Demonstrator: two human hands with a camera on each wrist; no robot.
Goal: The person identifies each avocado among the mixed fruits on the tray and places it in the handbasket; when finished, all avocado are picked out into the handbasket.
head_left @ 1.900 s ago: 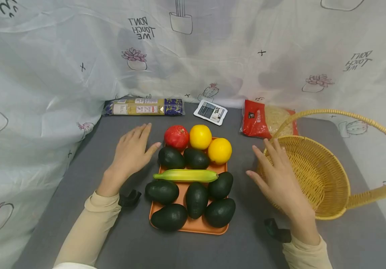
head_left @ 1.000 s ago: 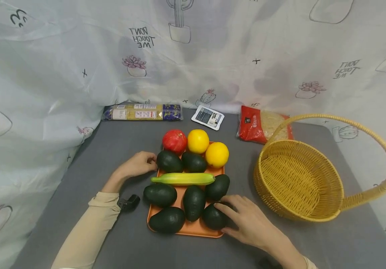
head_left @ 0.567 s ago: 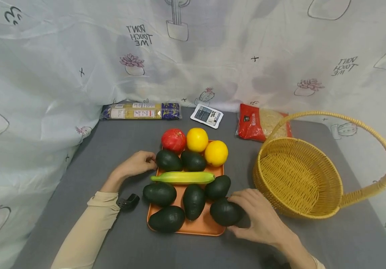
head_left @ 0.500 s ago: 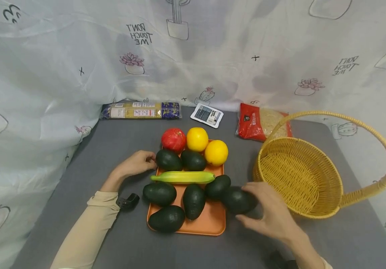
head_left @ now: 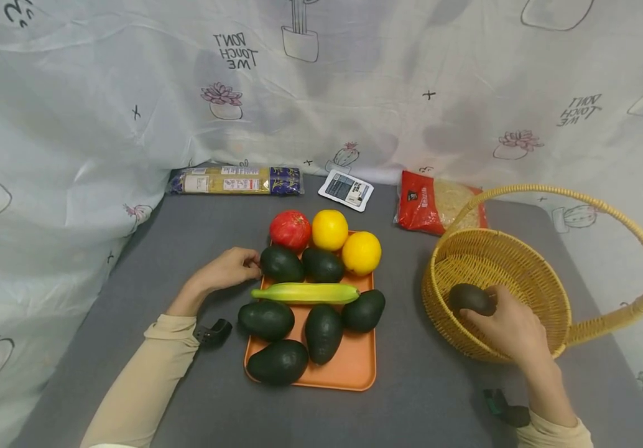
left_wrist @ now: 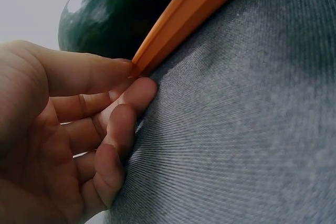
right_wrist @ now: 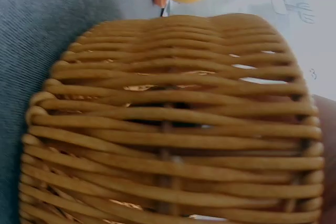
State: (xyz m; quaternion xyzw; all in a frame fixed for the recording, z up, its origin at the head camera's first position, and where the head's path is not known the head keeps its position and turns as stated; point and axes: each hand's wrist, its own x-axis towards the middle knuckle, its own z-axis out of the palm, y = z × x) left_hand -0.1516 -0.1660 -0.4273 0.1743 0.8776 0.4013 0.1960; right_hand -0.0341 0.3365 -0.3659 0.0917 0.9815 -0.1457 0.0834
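Observation:
My right hand (head_left: 514, 323) grips a dark avocado (head_left: 471, 300) inside the wicker basket (head_left: 566, 311), near its left wall. In the right wrist view the woven basket wall (right_wrist: 173, 140) hides most of that hand and the avocado. On the left, my left hand (head_left: 229, 270) pinches the rim of the orange tray (head_left: 349, 370); the left wrist view shows thumb and fingertips at the tray edge (left_wrist: 173, 22). Several avocados (head_left: 324, 333) lie on the tray, with a yellow-green banana (head_left: 306, 293) across the middle. A pomegranate (head_left: 290, 230) and two yellow round fruits (head_left: 361, 253) sit at its far end.
Along the back lie a pack of noodles (head_left: 237, 180), a small white labelled pack (head_left: 346, 190) and a red bag (head_left: 422, 202). The tall basket handle (head_left: 629, 236) arches over the right side. A printed curtain (head_left: 321, 93) closes off the back and sides.
My right hand came down to the tray's near right corner, took an avocado and carried it right into the basket. The left hand moved down to the tray rim and stays there.

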